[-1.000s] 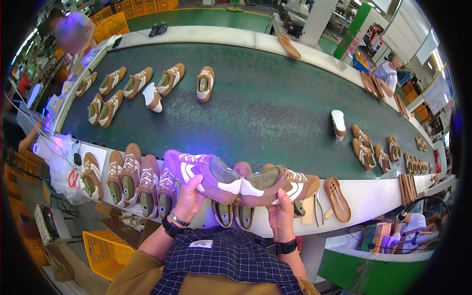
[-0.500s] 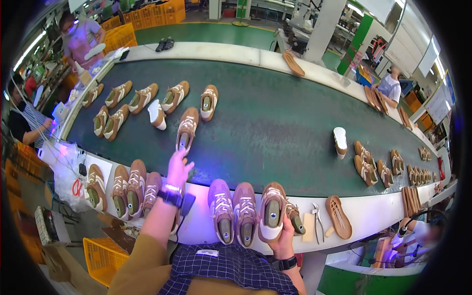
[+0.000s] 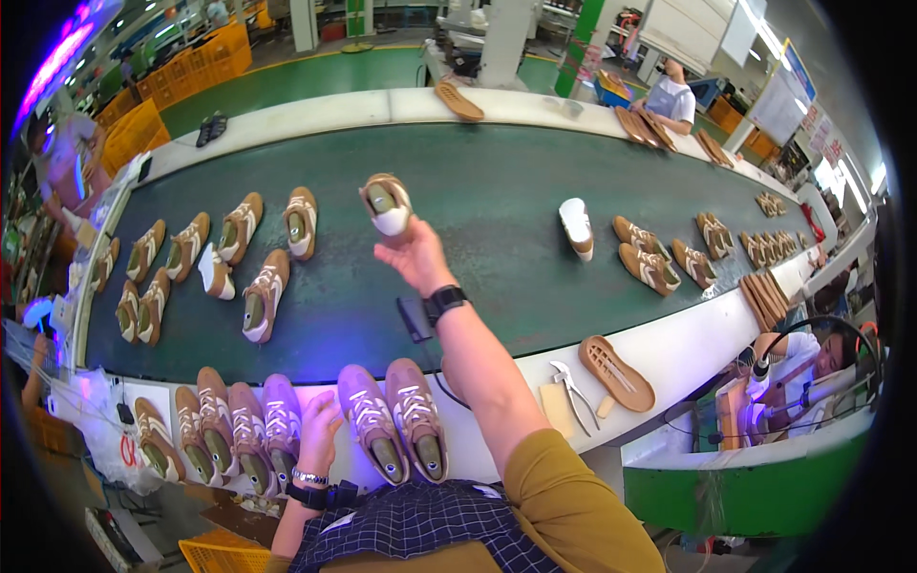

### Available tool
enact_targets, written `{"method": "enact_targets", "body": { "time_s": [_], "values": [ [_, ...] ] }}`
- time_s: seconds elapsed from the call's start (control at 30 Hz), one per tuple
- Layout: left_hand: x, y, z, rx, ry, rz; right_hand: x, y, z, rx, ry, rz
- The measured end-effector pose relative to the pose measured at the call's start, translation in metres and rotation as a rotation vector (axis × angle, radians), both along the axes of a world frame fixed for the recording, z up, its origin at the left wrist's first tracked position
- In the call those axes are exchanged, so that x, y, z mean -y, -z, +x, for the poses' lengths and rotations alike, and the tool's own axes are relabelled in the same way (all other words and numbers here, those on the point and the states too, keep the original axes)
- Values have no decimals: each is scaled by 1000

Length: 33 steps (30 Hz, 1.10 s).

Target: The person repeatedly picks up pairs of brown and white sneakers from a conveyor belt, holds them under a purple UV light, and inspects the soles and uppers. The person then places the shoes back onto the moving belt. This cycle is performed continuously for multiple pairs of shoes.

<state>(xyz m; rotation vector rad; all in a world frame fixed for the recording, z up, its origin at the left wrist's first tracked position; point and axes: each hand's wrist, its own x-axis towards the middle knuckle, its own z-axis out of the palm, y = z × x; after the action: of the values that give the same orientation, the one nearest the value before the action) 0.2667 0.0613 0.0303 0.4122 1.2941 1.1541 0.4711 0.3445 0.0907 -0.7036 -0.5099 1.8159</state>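
My right hand [image 3: 418,256] reaches over the green belt [image 3: 458,315], gripping a brown and white lace-up sneaker [image 3: 390,202] by its heel. That sneaker is tilted, toe away from me. My left hand [image 3: 320,432] is empty with fingers apart, beside a purplish-lit sneaker [image 3: 281,420] at the right end of a row on the near white ledge. Between my arms on this ledge stand two sneakers, one left [image 3: 371,420] and one right [image 3: 416,416]. A single sneaker [image 3: 266,296] rests on the belt, left of the held one.
Several sneakers [image 3: 241,227] stand on the belt's left; more [image 3: 650,267] are at right. One sneaker [image 3: 576,227] shows its white sole. Pliers [image 3: 571,392] and a brown outsole [image 3: 616,372] lie on the near ledge. A person [image 3: 669,100] stands across the belt.
My left hand has let go of a sneaker on the belt and drawn back to the near row. My right hand has carried its sneaker from the ledge out over the belt. The view has turned right.
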Motion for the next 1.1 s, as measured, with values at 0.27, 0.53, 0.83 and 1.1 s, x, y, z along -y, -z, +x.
{"method": "enact_targets", "body": {
  "time_s": [0.27,0.53,0.83,1.1],
  "values": [
    [13,-7,-1,-58,-116,2,42,59,81,616,-33,-161],
    [15,-6,18,-198,-89,-115,7,91,328,462,777,-423],
    [20,-7,42,-284,-110,-159,-64,113,403,1282,712,-360],
    [35,-12,63,-312,-231,-250,-84,76,322,1749,506,-501]
  ]
}}
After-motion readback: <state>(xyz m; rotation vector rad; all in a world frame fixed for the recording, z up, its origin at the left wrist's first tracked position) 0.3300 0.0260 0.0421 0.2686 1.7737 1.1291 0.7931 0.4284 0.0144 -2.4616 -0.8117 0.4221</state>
